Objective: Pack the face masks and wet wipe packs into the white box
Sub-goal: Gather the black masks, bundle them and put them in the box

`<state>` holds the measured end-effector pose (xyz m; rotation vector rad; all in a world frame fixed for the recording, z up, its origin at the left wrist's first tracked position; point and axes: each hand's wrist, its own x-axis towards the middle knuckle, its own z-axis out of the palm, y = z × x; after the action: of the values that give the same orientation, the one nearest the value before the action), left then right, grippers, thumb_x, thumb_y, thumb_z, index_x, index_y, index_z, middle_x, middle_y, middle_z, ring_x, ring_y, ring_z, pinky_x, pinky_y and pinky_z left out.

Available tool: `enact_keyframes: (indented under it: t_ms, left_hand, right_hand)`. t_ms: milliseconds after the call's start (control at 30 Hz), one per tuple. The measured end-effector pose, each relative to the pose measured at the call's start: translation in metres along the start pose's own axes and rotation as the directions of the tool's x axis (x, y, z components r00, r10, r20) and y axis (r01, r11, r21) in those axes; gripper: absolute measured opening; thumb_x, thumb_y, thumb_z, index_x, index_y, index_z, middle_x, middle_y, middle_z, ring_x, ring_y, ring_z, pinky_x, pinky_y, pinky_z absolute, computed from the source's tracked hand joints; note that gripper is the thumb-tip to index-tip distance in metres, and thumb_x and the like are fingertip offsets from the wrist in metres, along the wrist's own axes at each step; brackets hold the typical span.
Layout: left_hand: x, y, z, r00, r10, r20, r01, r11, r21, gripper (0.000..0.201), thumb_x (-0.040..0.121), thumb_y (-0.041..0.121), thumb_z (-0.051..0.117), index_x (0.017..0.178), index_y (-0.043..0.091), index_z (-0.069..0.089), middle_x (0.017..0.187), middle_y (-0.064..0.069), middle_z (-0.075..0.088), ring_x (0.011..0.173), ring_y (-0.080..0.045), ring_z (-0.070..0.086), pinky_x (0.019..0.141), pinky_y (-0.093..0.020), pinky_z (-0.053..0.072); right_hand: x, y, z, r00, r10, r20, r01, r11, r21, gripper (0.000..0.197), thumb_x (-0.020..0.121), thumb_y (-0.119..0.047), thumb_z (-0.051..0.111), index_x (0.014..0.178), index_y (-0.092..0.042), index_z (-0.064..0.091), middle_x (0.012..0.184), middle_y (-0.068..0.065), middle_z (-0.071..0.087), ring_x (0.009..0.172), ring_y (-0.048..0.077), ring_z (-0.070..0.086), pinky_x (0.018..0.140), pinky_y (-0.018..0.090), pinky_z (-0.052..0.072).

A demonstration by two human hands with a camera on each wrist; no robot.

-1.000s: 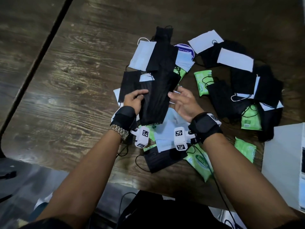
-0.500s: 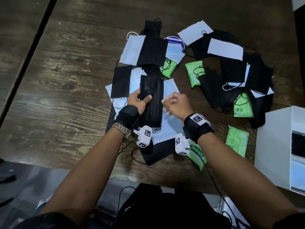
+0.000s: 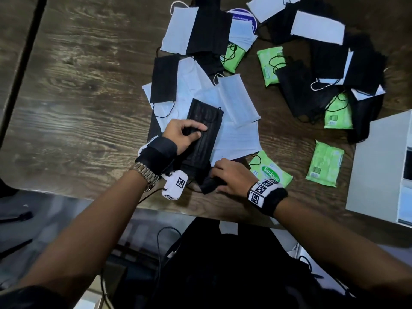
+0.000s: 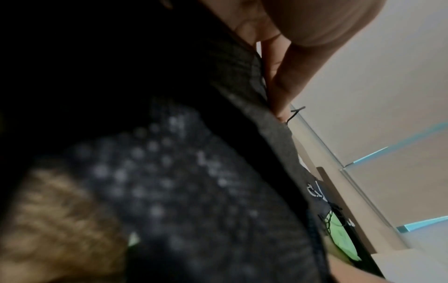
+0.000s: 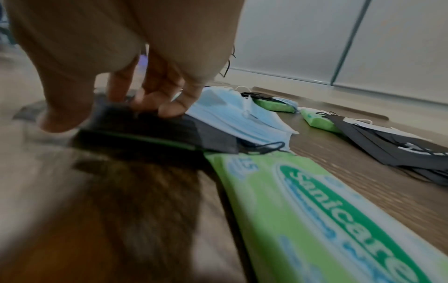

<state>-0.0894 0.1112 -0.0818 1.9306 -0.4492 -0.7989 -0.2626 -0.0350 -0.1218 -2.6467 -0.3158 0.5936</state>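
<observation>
Black, pale blue and white face masks lie scattered over the dark wooden table [image 3: 73,90]. My left hand [image 3: 189,132] grips a stack of black masks [image 3: 207,121], thumb on top; the left wrist view shows a finger along the black mask [image 4: 244,80] edge. My right hand [image 3: 225,175] is lower, near the table's front edge, fingers curled onto another black mask [image 3: 208,186]; in the right wrist view the fingertips [image 5: 169,109] press its top while the thumb sits at its side. Green wet wipe packs [image 3: 270,172] [image 3: 325,163] lie to the right. The white box [image 3: 376,166] stands at the right edge.
More green packs [image 3: 269,65] [image 3: 337,112] sit tangled among black masks and ear loops at the back right. A round blue-and-white lid [image 3: 242,15] shows under the far masks. The table's front edge runs just below my hands. Bare wood lies to the left.
My left hand has drawn the black masks toward me. My right hand let go of them and dropped to a black mask at the near edge. The white box shows more at right.
</observation>
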Motion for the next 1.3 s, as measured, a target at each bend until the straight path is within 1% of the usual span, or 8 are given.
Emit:
enact_keyframes:
  t_ms: [133,267,367,567,833,967,1067,1300]
  left_hand:
    - [-0.021,-0.015,0.004,1.000,0.002,-0.020,-0.002,1.000,0.006,0.020,0.085,0.001,0.067,0.098,0.015,0.074,0.096,-0.001,0.072,0.087,0.004,0.064,0.088,-0.013,0.047]
    - [-0.033,-0.026,0.008,0.999,0.022,-0.026,-0.022,1.000,0.006,0.021,0.085,-0.001,0.067,0.097,0.016,0.072,0.095,-0.004,0.071,0.082,0.012,0.061,0.083,-0.008,0.045]
    - [-0.037,-0.027,0.008,0.999,0.012,-0.033,-0.012,1.000,0.003,0.019,0.086,-0.001,0.066,0.097,0.013,0.073,0.094,-0.003,0.071,0.082,0.012,0.061,0.085,-0.009,0.045]
    - [-0.025,-0.020,-0.005,0.998,-0.006,-0.063,0.005,1.000,-0.022,0.015,0.092,0.005,0.060,0.098,0.010,0.073,0.097,0.000,0.071,0.089,0.012,0.062,0.091,-0.008,0.043]
    - [-0.011,0.006,0.015,0.977,-0.186,-0.107,0.137,0.926,-0.352,0.029,0.097,0.034,0.054,0.086,0.019,0.076,0.082,0.011,0.074,0.082,0.002,0.066,0.082,-0.015,0.048]
    - [-0.004,0.020,0.031,0.974,-0.226,-0.011,0.190,0.842,-0.504,0.047,0.078,0.066,0.057,0.087,0.025,0.078,0.101,-0.006,0.074,0.103,-0.025,0.068,0.091,-0.036,0.053]
    - [0.000,0.024,0.044,0.985,-0.169,-0.025,0.134,0.855,-0.501,0.032,0.079,0.047,0.070,0.093,0.019,0.075,0.100,-0.005,0.073,0.098,-0.022,0.068,0.094,-0.038,0.051]
    - [0.006,0.022,0.053,0.999,-0.031,-0.045,0.010,0.916,-0.401,0.020,0.089,0.002,0.061,0.109,0.002,0.062,0.096,-0.007,0.067,0.091,-0.019,0.061,0.088,-0.036,0.050]
  right_hand:
    - [-0.005,0.000,0.015,0.997,-0.025,-0.070,0.015,0.990,-0.137,0.068,0.066,-0.037,0.085,0.122,-0.015,0.055,0.112,0.012,0.053,0.095,0.031,0.052,0.077,0.040,0.044]
    - [-0.002,0.000,0.022,0.962,-0.095,-0.254,0.027,0.965,-0.261,0.028,0.087,-0.015,0.053,0.113,-0.011,0.064,0.105,0.013,0.061,0.089,0.033,0.058,0.073,0.040,0.040]
    - [-0.002,0.004,0.023,0.953,-0.156,-0.259,0.073,0.951,-0.301,0.027,0.078,-0.022,0.068,0.103,-0.011,0.067,0.102,0.009,0.063,0.088,0.031,0.058,0.073,0.039,0.039]
    - [-0.019,0.012,-0.012,0.882,0.040,-0.469,0.059,0.979,0.194,0.017,0.084,-0.017,0.060,0.093,-0.011,0.073,0.087,0.002,0.071,0.079,0.024,0.063,0.072,0.032,0.047]
    - [-0.020,0.017,-0.095,0.770,0.561,-0.303,0.097,0.366,0.925,0.010,0.087,-0.003,0.073,0.091,0.004,0.067,0.089,0.016,0.073,0.081,0.017,0.067,0.077,0.030,0.056]
    - [0.002,0.022,-0.102,0.664,0.745,-0.062,0.044,0.044,0.998,0.010,0.090,-0.008,0.070,0.096,0.000,0.067,0.098,0.020,0.074,0.084,0.025,0.072,0.081,0.043,0.060]
    - [0.012,0.022,-0.097,0.663,0.746,0.057,-0.005,-0.072,0.997,0.018,0.092,-0.011,0.069,0.104,0.002,0.066,0.103,0.020,0.073,0.085,0.025,0.072,0.078,0.039,0.060]
    - [0.015,0.020,-0.084,0.599,0.786,-0.151,-0.042,0.219,0.975,0.017,0.088,-0.012,0.074,0.092,0.002,0.064,0.090,0.012,0.073,0.081,0.022,0.071,0.075,0.033,0.058]
